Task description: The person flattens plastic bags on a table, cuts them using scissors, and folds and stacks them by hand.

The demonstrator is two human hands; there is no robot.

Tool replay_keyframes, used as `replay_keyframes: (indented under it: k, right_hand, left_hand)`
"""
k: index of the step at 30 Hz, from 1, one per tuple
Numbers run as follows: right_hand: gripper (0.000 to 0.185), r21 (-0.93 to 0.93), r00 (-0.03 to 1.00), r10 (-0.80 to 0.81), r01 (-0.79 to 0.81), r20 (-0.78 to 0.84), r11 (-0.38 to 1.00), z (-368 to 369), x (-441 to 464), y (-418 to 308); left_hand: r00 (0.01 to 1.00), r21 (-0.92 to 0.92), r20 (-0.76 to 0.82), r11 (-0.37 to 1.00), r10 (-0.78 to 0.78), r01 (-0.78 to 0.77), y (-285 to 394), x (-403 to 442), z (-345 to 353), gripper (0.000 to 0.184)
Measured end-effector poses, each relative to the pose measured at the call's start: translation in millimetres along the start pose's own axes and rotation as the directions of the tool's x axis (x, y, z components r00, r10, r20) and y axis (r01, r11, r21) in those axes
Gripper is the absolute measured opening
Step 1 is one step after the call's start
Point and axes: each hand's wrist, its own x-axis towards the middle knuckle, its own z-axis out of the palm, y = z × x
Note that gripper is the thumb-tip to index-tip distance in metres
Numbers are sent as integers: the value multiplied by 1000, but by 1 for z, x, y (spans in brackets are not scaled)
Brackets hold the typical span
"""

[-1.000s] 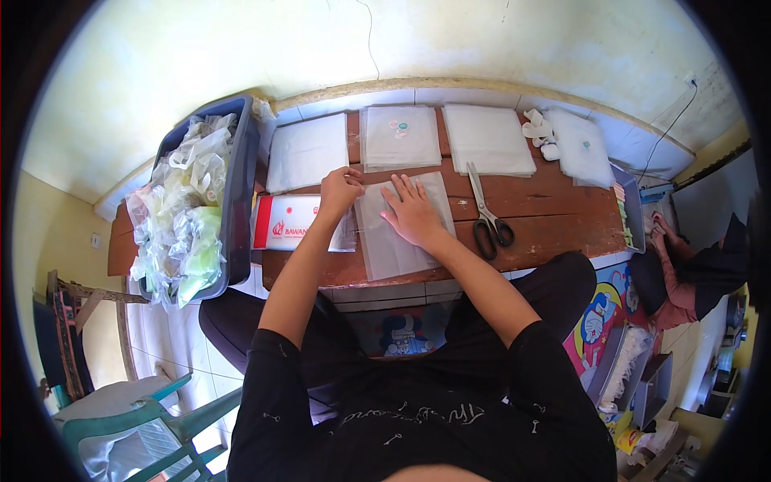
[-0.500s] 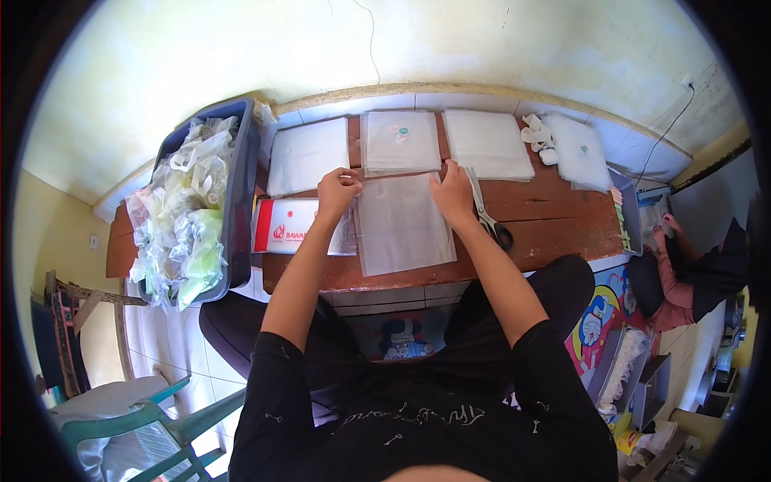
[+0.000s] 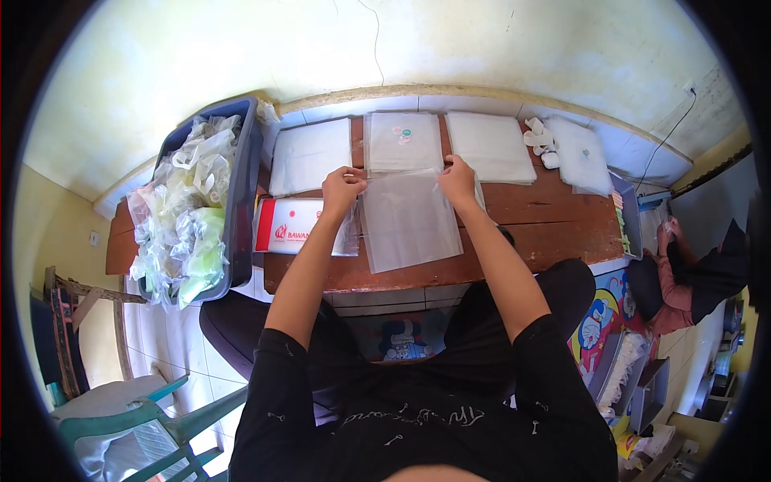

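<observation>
A clear plastic bag (image 3: 411, 229) lies in front of me on the wooden table. My left hand (image 3: 344, 189) pinches its top left corner, and my right hand (image 3: 458, 183) pinches the top right corner. Just beyond it is a stack of clear bags (image 3: 401, 145) with small round pink and green marks. Beside my left hand lies a red and white printed packet (image 3: 287, 223) reading "BAWAN", partly behind my forearm. My right forearm hides most of the scissors, leaving part of a black handle (image 3: 506, 235) in sight.
More bag stacks lie at back left (image 3: 312, 159), back right (image 3: 488, 149) and far right (image 3: 581, 157), with white rolls (image 3: 540, 136) between the last two. A dark tub (image 3: 250, 165) of filled plastic bags stands left. Another person (image 3: 679, 277) sits at right. A green chair (image 3: 120, 422) stands lower left.
The bag's lower edge has swung slightly right and tilted. My right hand has moved a little right and now covers most of the scissors. My left hand has barely shifted.
</observation>
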Motion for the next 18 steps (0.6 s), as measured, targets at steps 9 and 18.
replay_keyframes:
  k: [9, 18]
  right_hand:
    - [42, -145, 880, -470, 458, -62, 877, 0, -40, -23]
    - [57, -241, 814, -491, 567, 311, 788, 34, -81, -44]
  left_hand:
    - [996, 258, -51, 964, 77, -61, 9, -2, 11, 26]
    - [982, 327, -80, 935, 172, -137, 8, -4, 11, 21]
